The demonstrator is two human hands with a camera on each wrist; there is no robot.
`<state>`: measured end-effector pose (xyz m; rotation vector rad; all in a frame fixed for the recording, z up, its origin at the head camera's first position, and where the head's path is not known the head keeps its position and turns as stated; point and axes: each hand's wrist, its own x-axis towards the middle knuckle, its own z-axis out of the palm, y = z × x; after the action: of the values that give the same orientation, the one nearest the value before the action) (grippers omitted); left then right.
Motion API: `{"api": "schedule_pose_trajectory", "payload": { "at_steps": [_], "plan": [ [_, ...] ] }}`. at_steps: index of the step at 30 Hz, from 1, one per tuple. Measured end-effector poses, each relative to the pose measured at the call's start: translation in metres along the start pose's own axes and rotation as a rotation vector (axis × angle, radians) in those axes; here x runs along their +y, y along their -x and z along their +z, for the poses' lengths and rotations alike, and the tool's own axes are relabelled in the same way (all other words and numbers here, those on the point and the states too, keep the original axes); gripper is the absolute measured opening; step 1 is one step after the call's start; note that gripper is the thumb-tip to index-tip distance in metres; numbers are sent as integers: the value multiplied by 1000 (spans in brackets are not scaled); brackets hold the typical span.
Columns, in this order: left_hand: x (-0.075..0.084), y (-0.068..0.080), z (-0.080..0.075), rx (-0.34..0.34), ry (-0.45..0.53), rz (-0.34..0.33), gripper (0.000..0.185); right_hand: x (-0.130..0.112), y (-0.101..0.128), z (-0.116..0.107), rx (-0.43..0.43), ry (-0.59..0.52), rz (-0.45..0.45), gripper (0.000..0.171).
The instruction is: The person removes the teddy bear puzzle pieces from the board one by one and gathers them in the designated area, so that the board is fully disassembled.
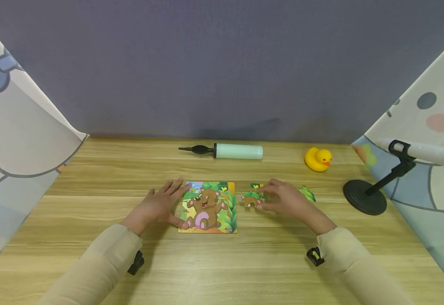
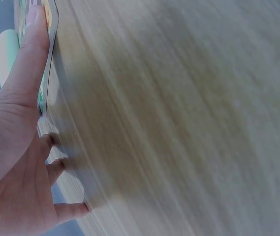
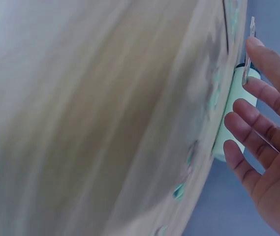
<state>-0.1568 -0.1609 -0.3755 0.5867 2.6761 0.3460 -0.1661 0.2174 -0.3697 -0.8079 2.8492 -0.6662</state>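
Observation:
A square bear jigsaw puzzle (image 1: 208, 209) lies on the table, its picture showing a sitting brown bear among green leaves. My left hand (image 1: 162, 205) rests at its left side with fingers spread, the thumb lying along the lower left corner and fingertips by the upper left. To the right of the puzzle, my right hand (image 1: 283, 197) pinches a puzzle piece (image 1: 249, 201) with part of a bear's head on it. In the right wrist view that piece (image 3: 248, 54) appears edge-on between thumb and index finger, raised above the table; the other fingers are loosely bent.
Loose green puzzle pieces (image 1: 307, 194) lie under and beyond the right hand. A pale green hand pump (image 1: 239, 151) with a black nozzle lies at the back. A yellow rubber duck (image 1: 317, 159) sits at the back right, near a black stand (image 1: 364, 197) holding a white tube.

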Motion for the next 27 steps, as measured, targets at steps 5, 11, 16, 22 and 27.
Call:
{"api": "schedule_pose_trajectory", "payload": {
  "at_steps": [5, 11, 16, 22, 27],
  "plan": [
    [0, 0, 0, -2, -1, -2, 123, 10, 14, 2, -8, 29, -10, 44],
    [1, 1, 0, 1, 2, -2, 122, 16, 27, 8, -21, 19, 12, 44],
    [0, 0, 0, -1, 1, -2, 123, 16, 29, 11, -8, 49, -7, 43],
    [-1, -1, 1, -1, -4, 0, 123, 12, 29, 11, 9, 112, -33, 42],
    [-1, -1, 1, -3, -2, -2, 123, 10, 29, 9, -10, 111, -15, 45]
  ]
}}
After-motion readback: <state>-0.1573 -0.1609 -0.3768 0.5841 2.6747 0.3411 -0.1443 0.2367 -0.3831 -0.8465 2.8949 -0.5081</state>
